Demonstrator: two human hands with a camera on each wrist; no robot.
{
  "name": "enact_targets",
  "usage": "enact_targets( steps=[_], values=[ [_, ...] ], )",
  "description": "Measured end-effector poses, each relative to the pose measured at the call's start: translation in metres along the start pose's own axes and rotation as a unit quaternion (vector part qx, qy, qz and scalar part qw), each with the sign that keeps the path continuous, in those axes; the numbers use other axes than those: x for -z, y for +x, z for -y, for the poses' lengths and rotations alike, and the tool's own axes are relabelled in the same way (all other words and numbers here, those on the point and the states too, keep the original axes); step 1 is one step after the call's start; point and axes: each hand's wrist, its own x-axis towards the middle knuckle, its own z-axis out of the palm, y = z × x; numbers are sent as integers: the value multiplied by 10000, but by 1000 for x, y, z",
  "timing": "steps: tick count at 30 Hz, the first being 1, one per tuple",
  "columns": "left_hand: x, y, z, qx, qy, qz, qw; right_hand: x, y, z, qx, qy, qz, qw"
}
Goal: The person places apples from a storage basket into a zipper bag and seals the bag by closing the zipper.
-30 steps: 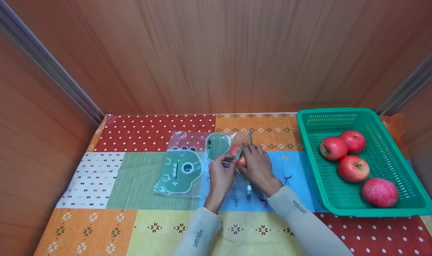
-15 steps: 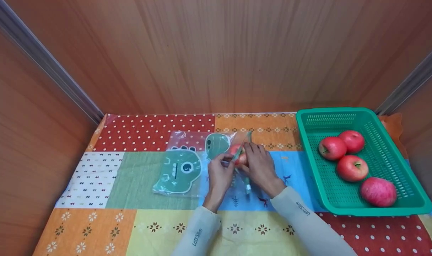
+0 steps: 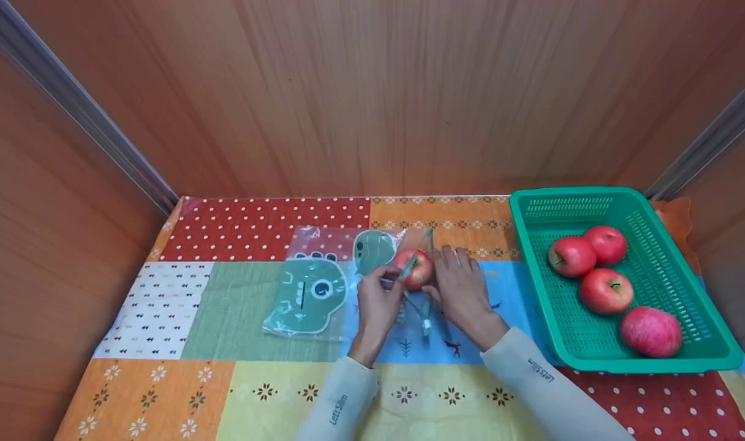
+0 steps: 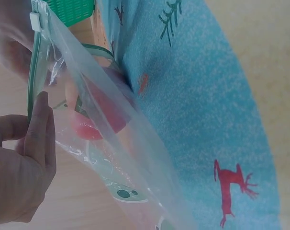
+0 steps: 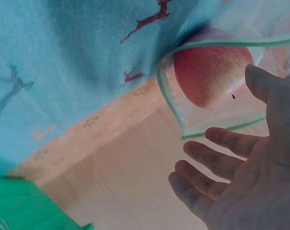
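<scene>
A clear zip bag with a green cartoon dinosaur print [image 3: 314,294] lies on the patchwork cloth, its mouth parted toward the right. One red apple [image 3: 416,271] sits just inside that mouth, also visible in the right wrist view as an apple [image 5: 209,72] framed by the green zip edge. My left hand [image 3: 378,300] pinches the upper zip edge between thumb and fingers; the left wrist view shows the white slider [image 4: 35,21] farther along it. To the right of the apple, my right hand [image 3: 464,288] has its fingers extended and holds nothing.
A green plastic basket [image 3: 535,294] stands at the right with several red apples [image 3: 606,291] in it. Wooden panels [image 3: 372,98] rise behind and beside the table. A brown-orange piece [image 3: 679,226] lies behind the basket's right side.
My right hand has let go of the apple and drawn back to the right, leaving the apple in the bag's mouth. The left hand keeps its grip on the bag edge.
</scene>
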Motion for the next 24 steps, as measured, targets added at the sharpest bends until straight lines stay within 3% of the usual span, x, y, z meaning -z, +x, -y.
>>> enact_targets(
  steps=[11,24],
  values=[
    [0,-1,1,184,-81,57,9998,25,-13,-2,-176,-362,279,9988],
    [1,-2,-1,276,-221,104,9993,51,-27,-10,-204,-605,84,9979]
  ],
)
